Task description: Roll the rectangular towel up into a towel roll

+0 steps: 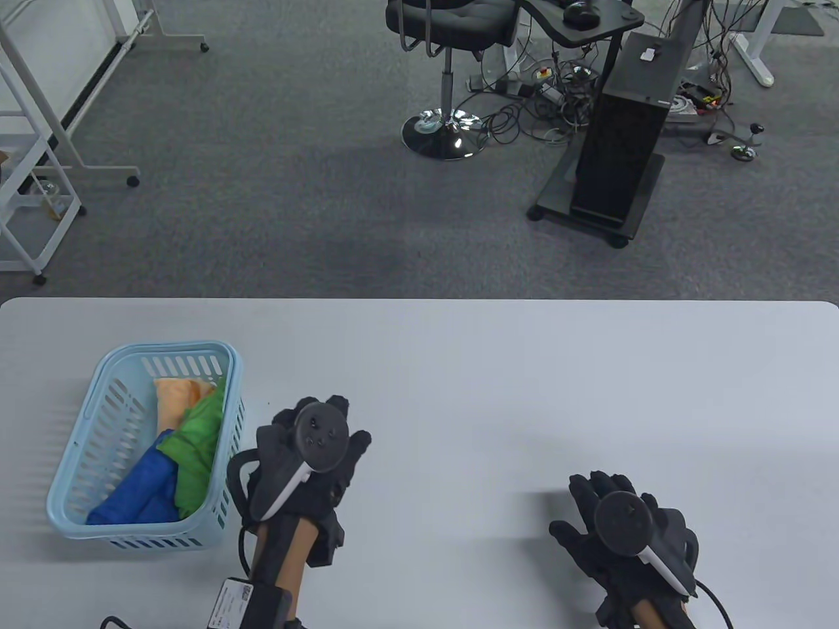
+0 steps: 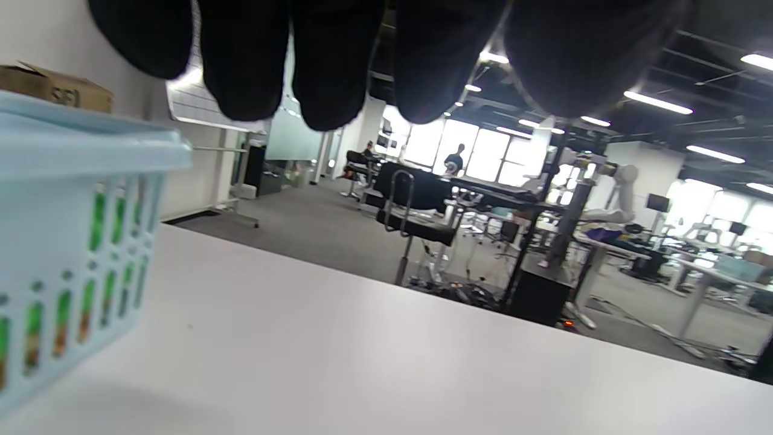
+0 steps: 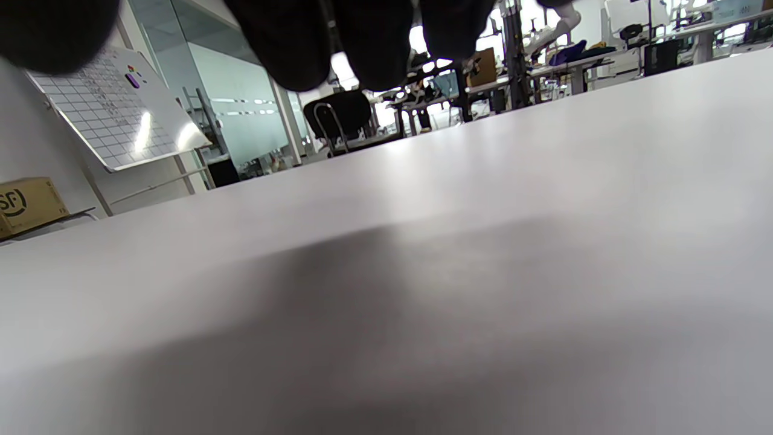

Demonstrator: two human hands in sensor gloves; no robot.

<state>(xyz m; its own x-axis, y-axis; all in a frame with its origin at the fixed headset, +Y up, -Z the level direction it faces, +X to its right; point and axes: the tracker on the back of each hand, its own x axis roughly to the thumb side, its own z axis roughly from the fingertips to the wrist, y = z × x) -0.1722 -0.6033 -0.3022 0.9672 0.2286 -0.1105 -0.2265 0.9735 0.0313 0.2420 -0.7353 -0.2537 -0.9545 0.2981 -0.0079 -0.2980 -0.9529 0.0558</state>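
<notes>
Pale blue plastic holds your cloth: the towels (image 1: 177, 452), orange, green and blue, lie bunched in the basket (image 1: 85, 426) at the table's (image 1: 524, 393) left. Nothing is spread out, so you are at the very start. Your left hand (image 1: 308, 458) hovers just beside the basket, fingers loose and empty; your right hand (image 1: 616, 524) rests well apart, also empty. Next, reach in, lift one towel out and lay it flat.
</notes>
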